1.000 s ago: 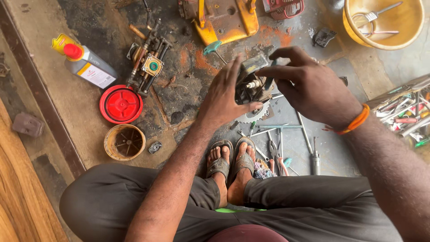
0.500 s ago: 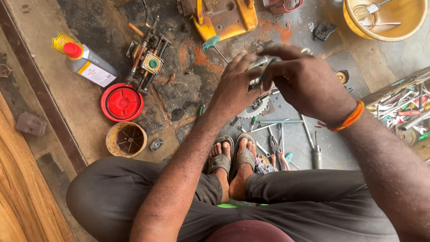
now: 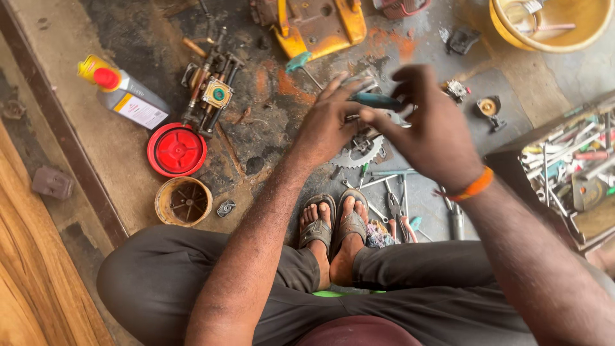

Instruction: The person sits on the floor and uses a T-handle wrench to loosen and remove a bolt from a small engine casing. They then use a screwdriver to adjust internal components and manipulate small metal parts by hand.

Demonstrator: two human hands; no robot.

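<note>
1. Your left hand (image 3: 327, 125) curls its fingers around a small metal engine part (image 3: 359, 115), closed on it above the floor, just past your feet.
2. Your right hand (image 3: 432, 128) pinches a teal-handled tool (image 3: 378, 100) between thumb and fingers, its end meeting the part; motion blur hides the tip.
3. Directly under both hands, at 6 o'clock of the part, one toothed sprocket (image 3: 359, 154) lies flat on the floor.
4. At 9 o'clock of your hands sits one red round cap (image 3: 177, 150); below it, one tan cup (image 3: 183, 201) stands open, only dark ribs visible inside.
5. At 10 o'clock lies one grey bottle (image 3: 125, 95) with a yellow and red top, on its side.
6. At 1 o'clock, one yellow bowl (image 3: 576, 38) holds metal pieces, too blurred to count.
7. At 3 o'clock, one open toolbox (image 3: 506, 163) is crammed with wrenches and screwdrivers, too many to count.
</note>
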